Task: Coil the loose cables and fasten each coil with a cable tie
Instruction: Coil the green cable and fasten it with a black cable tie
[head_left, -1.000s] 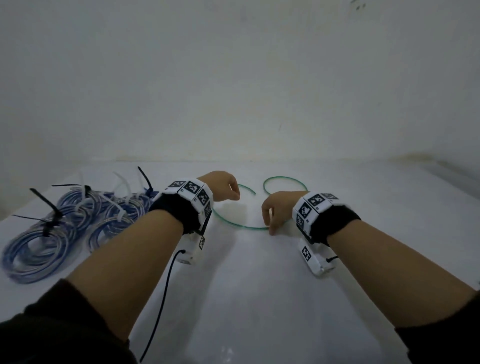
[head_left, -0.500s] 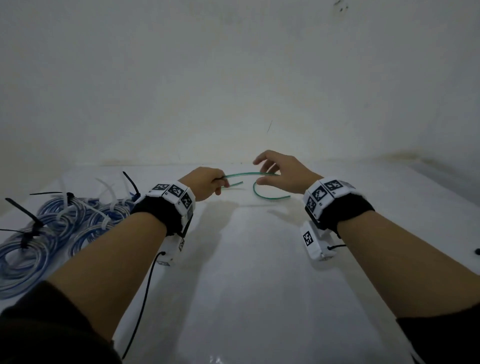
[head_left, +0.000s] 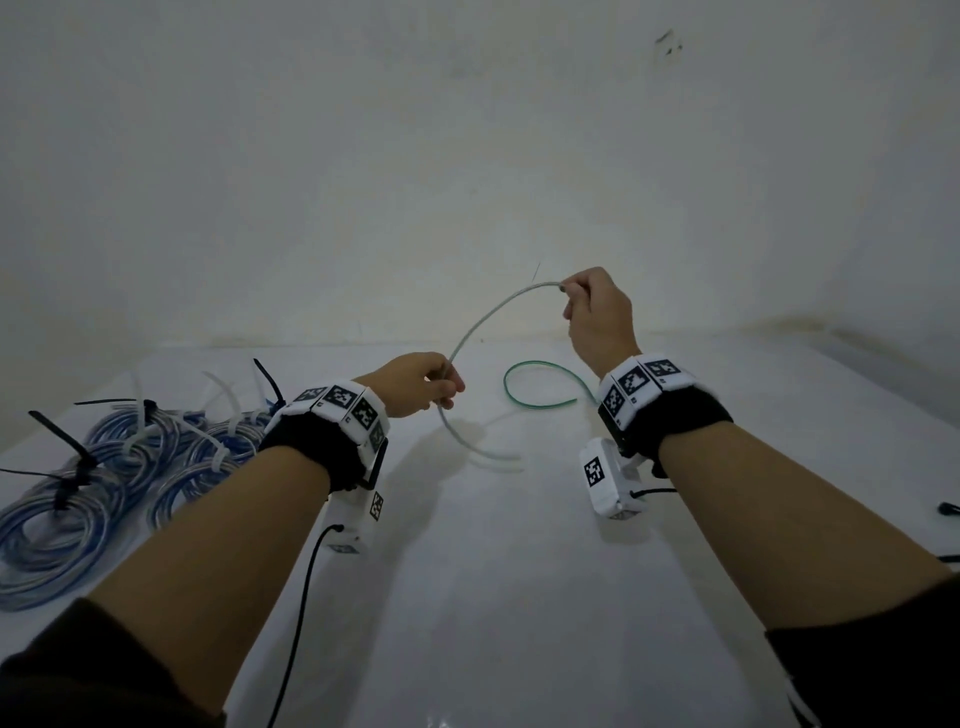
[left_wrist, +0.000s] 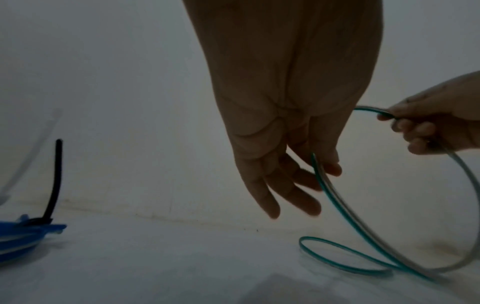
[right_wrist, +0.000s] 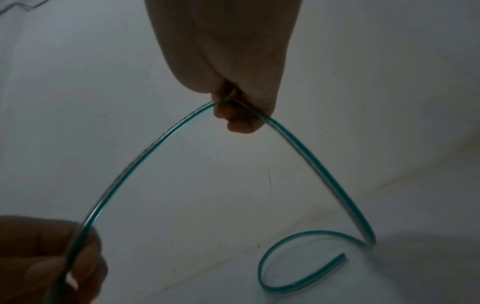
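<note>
A thin green-and-clear cable (head_left: 488, 322) arcs through the air between my two hands. My left hand (head_left: 447, 389) holds it low over the white table (head_left: 519, 597); in the left wrist view the cable (left_wrist: 322, 176) runs between thumb and fingers of that hand (left_wrist: 298, 185). My right hand (head_left: 571, 296) is raised higher, its curled fingers pinching the cable, as the right wrist view also shows (right_wrist: 233, 115). The cable's far part lies in a loop (head_left: 519, 387) on the table. A short tail (head_left: 483, 452) hangs below my left hand.
Several blue coiled cables (head_left: 104, 467), fastened with white and black cable ties (head_left: 67, 447), lie heaped at the table's left. A pale wall stands close behind the table. A small black object (head_left: 948, 506) sits at the right edge.
My right hand has closed on the cable and risen up and to the right, drawing it into a tall arc. The left hand keeps its hold and stays low.
</note>
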